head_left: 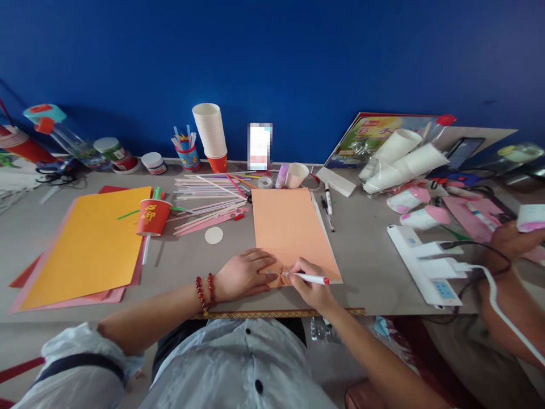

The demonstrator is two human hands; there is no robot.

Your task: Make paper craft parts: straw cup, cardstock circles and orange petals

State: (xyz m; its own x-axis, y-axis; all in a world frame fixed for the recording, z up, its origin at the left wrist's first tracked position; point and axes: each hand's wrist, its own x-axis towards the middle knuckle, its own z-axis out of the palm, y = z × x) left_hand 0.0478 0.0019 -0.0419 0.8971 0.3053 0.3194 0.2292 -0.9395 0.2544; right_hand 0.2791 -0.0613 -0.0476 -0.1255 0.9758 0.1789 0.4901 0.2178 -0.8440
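Peach paper [287,224] is lying beneath fingers, probably thin, creasing easily | left hand [242,276], fingers open, is pressing near corner | right hand [313,291] is pinching white marker [312,279] near tip, probably light, stiff, well held there

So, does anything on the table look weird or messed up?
Yes, the red paper cup with gold writing looks odd: green straws stick out sideways, and a white straw pokes out below, where a cup usually has none. The thin pale sticks lie in a messy pile too. I see no spill.
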